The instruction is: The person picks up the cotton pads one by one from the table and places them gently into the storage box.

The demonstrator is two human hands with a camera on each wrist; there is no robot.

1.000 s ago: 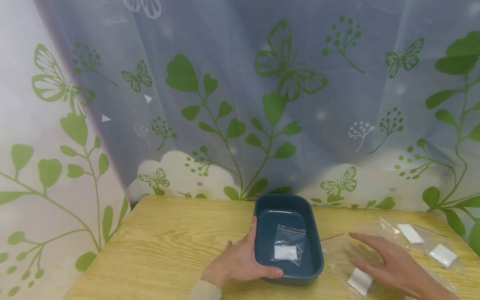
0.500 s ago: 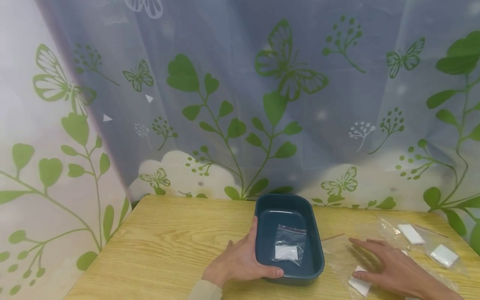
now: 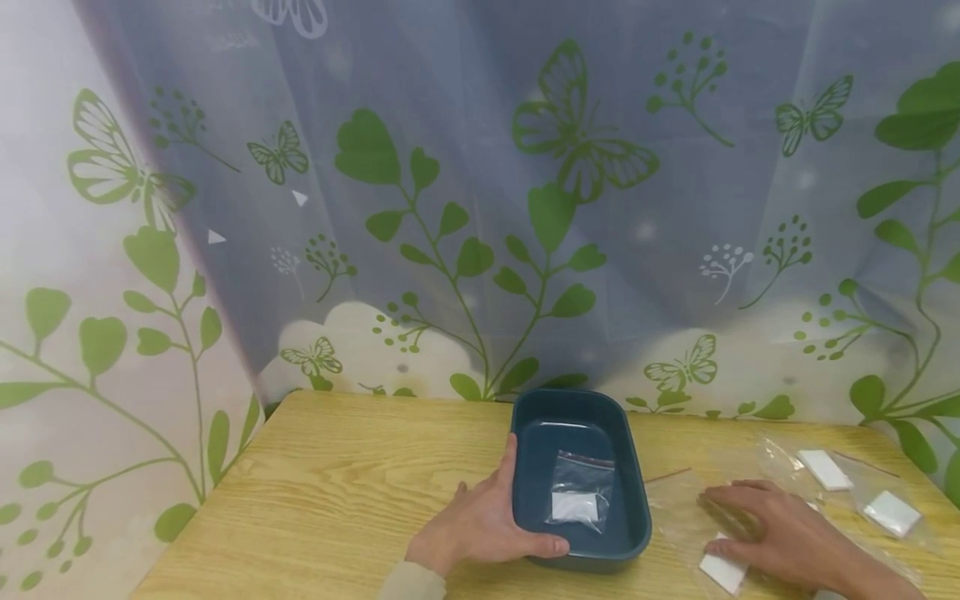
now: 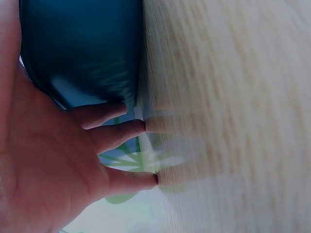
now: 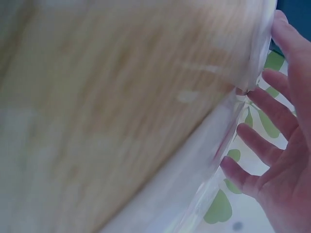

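Observation:
A deep blue plastic tub (image 3: 637, 521) stands on the wooden table. Inside it lies a small clear zip bag (image 3: 583, 473) with a white block (image 3: 574, 507). My left hand (image 3: 480, 525) rests against the tub's near left corner, thumb along the near rim and index finger along the left side; the other fingertips reach the tabletop in the left wrist view. My right hand (image 3: 787, 533) is over another clear bag (image 3: 671, 500), its thumb at the white block (image 3: 723, 575) inside. In the right wrist view the fingers (image 5: 274, 109) are spread, with fingertips at the clear film.
To the right of my right hand lie more clear bags holding a white block (image 3: 825, 469) and another white block (image 3: 892, 512). The wooden table (image 3: 337, 483) extends to the left. Behind it hangs a printed curtain (image 3: 450, 208) with butterflies and leaves.
My right hand has lowered onto the bag, its fingers bending down and its thumb coming over the white block. The left hand and the tub have stayed in place.

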